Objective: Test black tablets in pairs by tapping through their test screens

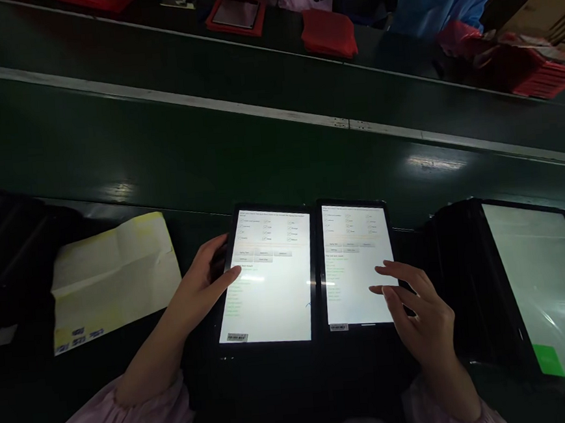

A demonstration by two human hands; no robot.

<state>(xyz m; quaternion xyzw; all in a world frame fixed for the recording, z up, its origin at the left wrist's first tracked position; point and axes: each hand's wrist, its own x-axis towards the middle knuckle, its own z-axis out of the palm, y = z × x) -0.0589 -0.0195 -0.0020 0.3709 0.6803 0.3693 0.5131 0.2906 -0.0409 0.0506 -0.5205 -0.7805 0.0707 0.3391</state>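
Two lit tablets lie side by side before me, each showing checkboxes, grey buttons and lines of green text. My left hand (201, 284) holds the left tablet (274, 297) by its left edge, the thumb on the screen and the other fingers partly hidden behind the edge. Over the right side of the right tablet (350, 291) hovers my right hand (420, 308), fingers spread and apart, holding nothing. The index and middle fingertips are close to the glass; whether they touch it I cannot tell. Both tablets carry a small barcode label at the lower left.
A third tablet (544, 269) with a green square rests on black items at right. Creased yellow-edged paper (116, 283) lies at left. Beyond the green conveyor (258, 155) are red pouches (330, 33), a red basket (540, 70) and co-workers in pink and blue sleeves.
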